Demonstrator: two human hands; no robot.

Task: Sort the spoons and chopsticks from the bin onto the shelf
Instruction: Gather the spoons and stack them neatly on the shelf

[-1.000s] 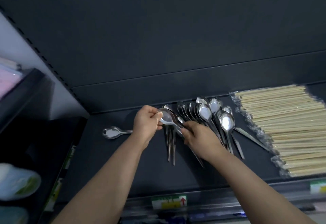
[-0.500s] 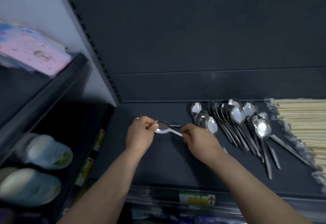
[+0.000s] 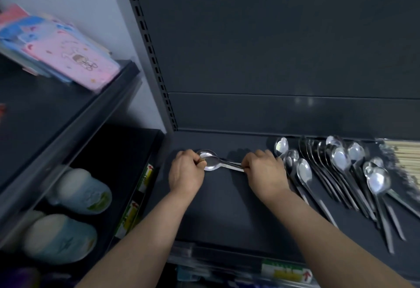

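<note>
Small stack of spoons [image 3: 212,162] held over dark shelf [image 3: 227,215], long axis left-right: bowls gripped by closed left hand [image 3: 186,172], handles pinched by closed right hand [image 3: 264,170].

A small bunch of spoons [image 3: 212,162] is held over the dark shelf [image 3: 227,215]: bowls by the left hand [image 3: 186,173], handles by the right hand [image 3: 264,170].

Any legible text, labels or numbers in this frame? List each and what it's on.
No text is readable.
Shelf-edge price label: red arrow visible, print blurred.
Labels on the left shelf edge: red arrows, print blurred.
Pink packet: cartoon drawing, no legible words.
Pale bottles: label too blurred.
</note>
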